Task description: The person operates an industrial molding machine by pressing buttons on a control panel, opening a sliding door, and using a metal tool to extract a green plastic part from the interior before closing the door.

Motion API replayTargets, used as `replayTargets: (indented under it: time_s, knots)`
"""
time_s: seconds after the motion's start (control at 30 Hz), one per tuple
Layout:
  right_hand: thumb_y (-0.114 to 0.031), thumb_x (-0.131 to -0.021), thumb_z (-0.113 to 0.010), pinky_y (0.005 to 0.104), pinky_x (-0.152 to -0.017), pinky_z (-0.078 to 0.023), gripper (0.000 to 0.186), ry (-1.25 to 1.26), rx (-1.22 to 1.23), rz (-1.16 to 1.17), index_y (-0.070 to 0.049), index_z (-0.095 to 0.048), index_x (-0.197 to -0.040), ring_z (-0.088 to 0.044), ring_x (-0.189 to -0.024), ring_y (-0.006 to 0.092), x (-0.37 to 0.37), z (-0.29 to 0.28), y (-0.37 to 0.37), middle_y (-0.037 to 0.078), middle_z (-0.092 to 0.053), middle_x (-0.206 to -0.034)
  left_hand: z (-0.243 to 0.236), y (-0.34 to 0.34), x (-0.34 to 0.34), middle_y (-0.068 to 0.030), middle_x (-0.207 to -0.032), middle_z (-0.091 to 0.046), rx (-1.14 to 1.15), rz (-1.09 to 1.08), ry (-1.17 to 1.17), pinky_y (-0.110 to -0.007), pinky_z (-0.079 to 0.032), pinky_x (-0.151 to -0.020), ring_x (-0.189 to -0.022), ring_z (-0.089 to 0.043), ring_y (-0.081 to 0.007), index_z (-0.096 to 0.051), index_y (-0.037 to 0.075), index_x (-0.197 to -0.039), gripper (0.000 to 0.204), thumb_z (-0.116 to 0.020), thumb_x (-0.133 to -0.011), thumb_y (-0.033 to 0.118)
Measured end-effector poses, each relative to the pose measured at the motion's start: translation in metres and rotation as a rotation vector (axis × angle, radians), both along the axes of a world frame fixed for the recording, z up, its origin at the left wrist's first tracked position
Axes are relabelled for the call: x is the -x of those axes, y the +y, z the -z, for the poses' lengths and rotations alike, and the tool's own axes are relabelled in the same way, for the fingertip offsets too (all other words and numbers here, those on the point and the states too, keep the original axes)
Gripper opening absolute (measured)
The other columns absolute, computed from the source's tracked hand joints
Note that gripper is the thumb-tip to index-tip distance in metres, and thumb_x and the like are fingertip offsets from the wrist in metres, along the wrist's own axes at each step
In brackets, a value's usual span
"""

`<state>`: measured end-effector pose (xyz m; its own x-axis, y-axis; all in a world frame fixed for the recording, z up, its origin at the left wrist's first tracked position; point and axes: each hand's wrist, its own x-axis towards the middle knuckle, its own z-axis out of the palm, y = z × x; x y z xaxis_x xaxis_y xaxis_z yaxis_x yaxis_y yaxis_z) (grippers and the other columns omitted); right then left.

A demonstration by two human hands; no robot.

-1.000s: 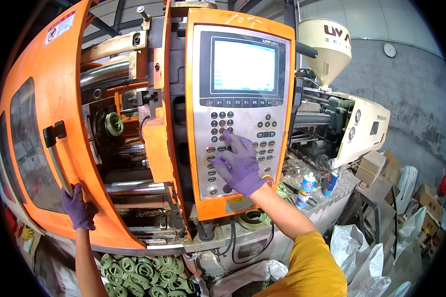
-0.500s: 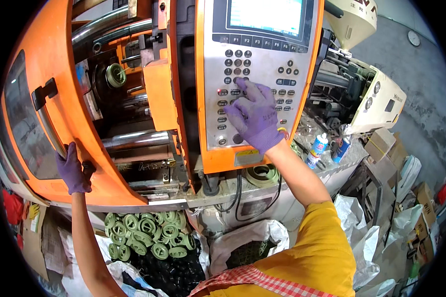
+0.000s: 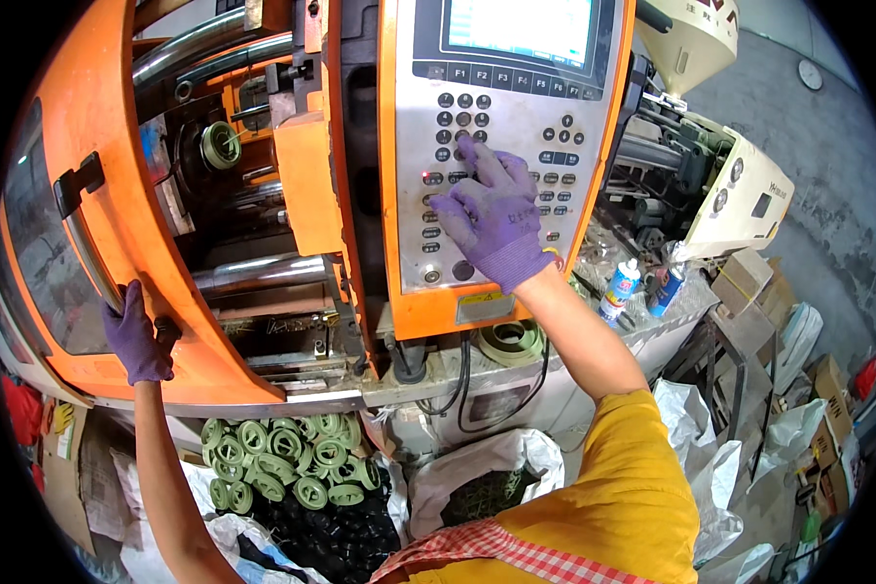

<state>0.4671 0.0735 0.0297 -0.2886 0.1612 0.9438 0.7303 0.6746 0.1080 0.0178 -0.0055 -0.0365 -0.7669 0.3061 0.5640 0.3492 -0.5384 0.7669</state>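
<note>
My left hand (image 3: pixel 138 336), in a purple glove, is closed around the lower end of the metal door handle (image 3: pixel 92 255) on an orange machine door (image 3: pixel 190 321). My right hand (image 3: pixel 496 214), gloved alike, is over the grey control panel (image 3: pixel 565 258) with nothing held. Its fingers are apart, and a fingertip is at the number keys (image 3: pixel 464 119). Whether that key is pressed down cannot be seen. Above the keys a screen (image 3: pixel 521 29) is lit. Left of the panel, inside the machine, a pale green round plastic part (image 3: pixel 221 145) sits at the mould area.
Below the machine, several green ring-shaped parts (image 3: pixel 282 457) lie on black pieces beside an open white sack (image 3: pixel 535 457). Another green ring (image 3: pixel 511 343) rests on the ledge under the panel. To the right stand a spray can (image 3: pixel 621 287), a blue can (image 3: pixel 667 290) and cardboard boxes (image 3: pixel 745 277).
My right hand's fingertip has moved slightly up the number keys. My left hand stays on the handle. The whole view has shifted a little.
</note>
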Motion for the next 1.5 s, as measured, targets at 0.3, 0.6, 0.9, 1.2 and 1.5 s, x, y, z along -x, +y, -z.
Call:
replayTargets:
  time_s: [0.3,0.6,0.9,1.2,1.5]
  knots:
    - [-0.025,-0.07,-0.07,0.0409,-0.088,-0.04,0.016,-0.013,0.01,0.007,-0.009,-0.069,-0.072,-0.049,-0.104,0.032,0.0,-0.004,0.004,0.014,-0.055,-0.122,-0.002,-0.003,-0.002,0.0074,-0.066,-0.044,0.005,0.06,-0.012,-0.02,-0.021,-0.042,-0.048,-0.03,-0.0008,-0.053,0.009,-0.089,0.013,-0.065,-0.086,0.014]
    - [-0.026,-0.07,-0.068,0.0406,-0.083,-0.042,0.019,-0.032,-0.034,0.072,-0.008,-0.067,-0.069,-0.051,-0.1,0.0303,0.005,-0.005,0.003,0.013,-0.056,-0.118,0.001,0.0,0.001,0.0078,-0.067,-0.043,-0.028,0.066,-0.027,-0.021,-0.02,-0.043,-0.049,-0.029,-0.0012,-0.053,0.01,-0.089,0.014,-0.066,-0.086,0.015]
    - [-0.023,-0.07,-0.067,0.0402,-0.082,-0.044,0.015,0.006,-0.076,0.0,-0.007,-0.067,-0.071,-0.053,-0.095,0.0306,0.0,-0.011,0.005,0.016,-0.058,-0.114,-0.001,-0.001,-0.005,0.0073,-0.065,-0.043,-0.017,0.039,0.004,-0.021,-0.02,-0.041,-0.047,-0.029,-0.001,-0.054,0.009,-0.089,0.014,-0.065,-0.086,0.017]
    - [-0.025,-0.074,-0.067,0.0403,-0.09,-0.041,0.02,0.044,-0.031,0.075,-0.005,-0.068,-0.075,-0.05,-0.102,0.0369,-0.003,-0.019,0.004,0.021,-0.056,-0.12,-0.001,-0.002,-0.001,0.0074,-0.064,-0.042,-0.016,0.035,0.001,-0.02,-0.02,-0.04,-0.047,-0.029,-0.0013,-0.053,0.01,-0.089,0.013,-0.065,-0.086,0.016]
    - [-0.023,-0.076,-0.065,0.0403,-0.089,-0.041,0.021,0.08,-0.05,0.048,-0.002,-0.065,-0.07,-0.051,-0.1,0.0352,-0.011,-0.024,0.011,0.019,-0.057,-0.119,-0.008,-0.004,-0.018,0.0062,-0.07,-0.045,0.019,0.072,-0.043,-0.022,-0.025,-0.045,-0.054,-0.033,-0.0027,-0.053,0.009,-0.088,0.012,-0.064,-0.086,0.015]
